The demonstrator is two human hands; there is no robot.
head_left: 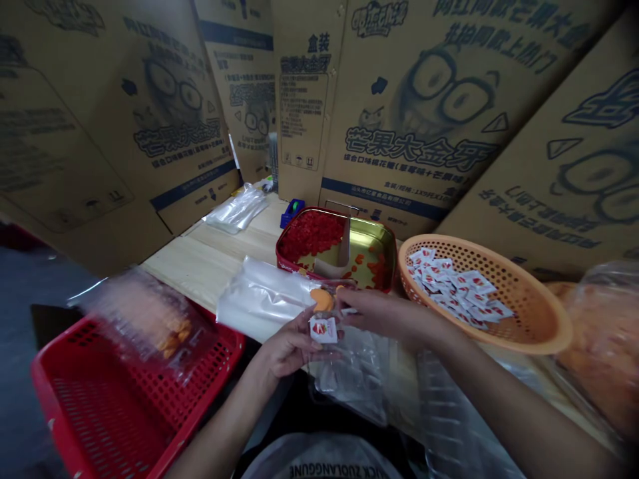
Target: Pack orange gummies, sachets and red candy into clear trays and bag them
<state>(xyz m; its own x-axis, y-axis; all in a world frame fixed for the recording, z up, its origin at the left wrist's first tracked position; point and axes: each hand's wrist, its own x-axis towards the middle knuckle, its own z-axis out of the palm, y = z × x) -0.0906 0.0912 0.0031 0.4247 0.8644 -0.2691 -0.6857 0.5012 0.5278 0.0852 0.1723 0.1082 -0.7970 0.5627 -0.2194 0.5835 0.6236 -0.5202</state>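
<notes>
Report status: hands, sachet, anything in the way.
Left hand: holding sachet. Right hand: close beside, grip unclear. Sachet: printed side showing. Clear plastic below hands in view; no obstruction seen.

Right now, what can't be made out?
All in the head view:
Palm of the right hand: hidden by its back.
Packet in the left hand: lettering too small.
Bag overlapping the red basket: contents blurred, uncountable.
Big bag at right: cut off by the edge.

1 wht sachet (324,330), red print, orange pc (322,300) nr

Lettering on the white sachet (324,330) is illegible.
</notes>
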